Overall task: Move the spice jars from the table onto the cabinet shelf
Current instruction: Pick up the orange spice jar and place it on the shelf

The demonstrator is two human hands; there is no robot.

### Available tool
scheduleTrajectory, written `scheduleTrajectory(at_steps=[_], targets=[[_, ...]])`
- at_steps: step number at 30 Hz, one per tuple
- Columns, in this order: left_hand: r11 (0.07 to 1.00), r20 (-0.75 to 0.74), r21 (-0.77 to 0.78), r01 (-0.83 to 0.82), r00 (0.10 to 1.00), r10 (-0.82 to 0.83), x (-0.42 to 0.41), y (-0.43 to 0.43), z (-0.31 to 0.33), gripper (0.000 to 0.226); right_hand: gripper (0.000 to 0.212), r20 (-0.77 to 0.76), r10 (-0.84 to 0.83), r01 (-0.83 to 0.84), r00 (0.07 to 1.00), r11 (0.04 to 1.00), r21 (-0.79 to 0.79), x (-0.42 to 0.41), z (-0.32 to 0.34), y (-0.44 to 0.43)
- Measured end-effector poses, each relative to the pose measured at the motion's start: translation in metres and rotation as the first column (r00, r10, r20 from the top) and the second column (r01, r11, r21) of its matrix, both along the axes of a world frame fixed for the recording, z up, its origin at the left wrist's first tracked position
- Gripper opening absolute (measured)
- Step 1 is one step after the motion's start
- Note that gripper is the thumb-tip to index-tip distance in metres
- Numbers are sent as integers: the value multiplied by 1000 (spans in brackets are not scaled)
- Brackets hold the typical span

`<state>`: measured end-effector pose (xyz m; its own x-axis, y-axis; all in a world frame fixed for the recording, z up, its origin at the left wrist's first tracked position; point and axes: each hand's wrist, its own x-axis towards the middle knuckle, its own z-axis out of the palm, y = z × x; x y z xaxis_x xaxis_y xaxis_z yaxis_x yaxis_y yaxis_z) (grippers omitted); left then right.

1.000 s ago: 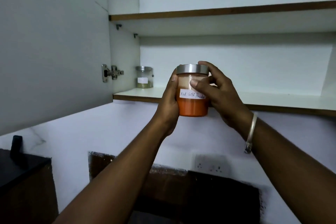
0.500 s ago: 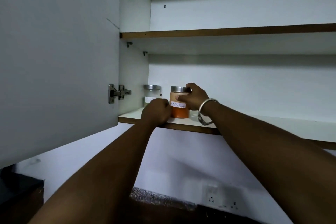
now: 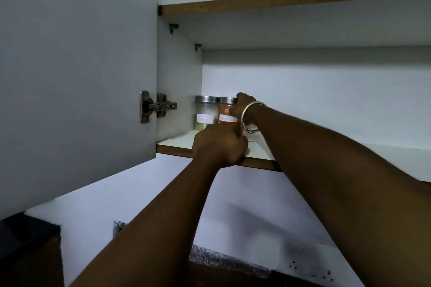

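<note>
The red chilli powder jar (image 3: 226, 112), glass with a steel lid and a white label, stands on the lower cabinet shelf (image 3: 177, 142) deep at the left. It sits right beside a second glass jar (image 3: 205, 112) with a steel lid and pale contents. My right hand (image 3: 242, 106) wraps the chilli jar's right side and lid. My left hand (image 3: 220, 145) is a closed fist at the shelf's front edge, in front of the jar's base; whether it touches the jar is hidden.
The open cabinet door (image 3: 77, 72) with its metal hinge (image 3: 155, 106) stands at the left. An upper shelf (image 3: 291, 1) runs overhead. The lower shelf continues bare to the right. A wall socket (image 3: 310, 270) and a dark counter lie below.
The chilli jar went from mid-air in both hands onto the shelf, then back and left beside the pale jar. My right hand stays on it; my left fist stays at the shelf edge.
</note>
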<state>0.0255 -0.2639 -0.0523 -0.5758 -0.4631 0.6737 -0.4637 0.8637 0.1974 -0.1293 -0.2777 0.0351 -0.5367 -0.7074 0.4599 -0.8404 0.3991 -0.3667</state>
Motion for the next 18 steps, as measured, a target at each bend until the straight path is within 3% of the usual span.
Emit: scheduleTrajectory(at_steps=[6,9,11,13,16,18], targets=[[1000,5,-3,4,1000,-4,-1,2,1,29,59,33,-1,2,999,1000,-29,-2,3,0],[999,-21,38,27,999,-26,2,3,2,22,71,328,61,-39,943,997,-74,4,-3,14],[998,-41,33,54,998,-52,3,7,2,25,50,535,85,-63,841,996,-60,9,-9,36],[998,-91,21,67,994,-65,7,11,1,28,27,613,76,-99,787,995,3,16,-13,66],[970,-232,116,212,956,-181,17,24,-1,23,20,613,159,-204,774,979,4,39,-20,118],[878,-422,239,415,859,-291,21,54,-8,22,21,525,204,-206,826,977,-56,65,-32,161]])
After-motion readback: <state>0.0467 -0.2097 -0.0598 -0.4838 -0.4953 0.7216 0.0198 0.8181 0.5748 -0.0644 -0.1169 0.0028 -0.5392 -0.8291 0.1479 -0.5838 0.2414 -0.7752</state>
